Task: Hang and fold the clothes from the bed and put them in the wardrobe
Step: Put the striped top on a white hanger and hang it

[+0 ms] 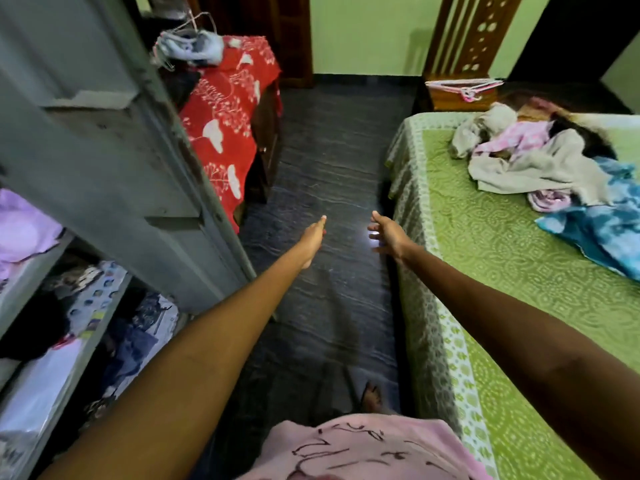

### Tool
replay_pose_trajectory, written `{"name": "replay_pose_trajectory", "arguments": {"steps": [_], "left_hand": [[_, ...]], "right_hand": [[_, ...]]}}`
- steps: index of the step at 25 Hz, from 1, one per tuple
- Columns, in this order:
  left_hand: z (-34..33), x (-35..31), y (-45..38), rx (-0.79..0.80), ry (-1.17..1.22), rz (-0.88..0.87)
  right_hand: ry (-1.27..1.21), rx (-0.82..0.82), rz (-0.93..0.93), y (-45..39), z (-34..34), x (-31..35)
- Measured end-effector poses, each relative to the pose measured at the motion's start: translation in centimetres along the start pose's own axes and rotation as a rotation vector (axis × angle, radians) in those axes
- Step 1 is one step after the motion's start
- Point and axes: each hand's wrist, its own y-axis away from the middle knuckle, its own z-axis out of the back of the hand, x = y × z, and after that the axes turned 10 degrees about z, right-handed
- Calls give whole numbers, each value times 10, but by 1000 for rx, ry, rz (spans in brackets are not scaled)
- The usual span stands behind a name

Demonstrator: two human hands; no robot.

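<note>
A heap of clothes (540,161) in beige, pink, blue and black lies on the bed (502,271), which has a green patterned sheet, at the right. The grey wardrobe (31,306) stands open at the left, its door (114,168) swung out, with folded clothes on its shelves. Both my arms stretch forward over the dark floor between them. My left hand (313,237) is flat with straight fingers and holds nothing. My right hand (388,233) has spread fingers, is empty, and hovers beside the bed's edge.
A table draped in a red patterned cloth (228,116) stands behind the wardrobe door, with hangers and a garment on top. More pink hangers (464,87) lie on a wooden stand by the headboard. The dark floor aisle (329,168) runs ahead.
</note>
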Motion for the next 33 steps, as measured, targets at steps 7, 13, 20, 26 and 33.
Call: {"name": "replay_pose_trajectory", "arguments": {"steps": [7,13,20,26,33], "left_hand": [[-84,-87,-63,33,-97,0],[-127,-149,-124,20,-77,52],[-166,-256,-244,87,-148,17],[-203,-376,-335,154,-318,-15],[-277,-475,-448,314,-451,-3]], "right_hand": [[-29,-90,23,-55,109,34],[-105,-106,28,-103,148,60],[-110,-143,37,-249,189,89],[-158,-259,-43,-375,246,121],[-244,-452,-154,-501,340,135]]}}
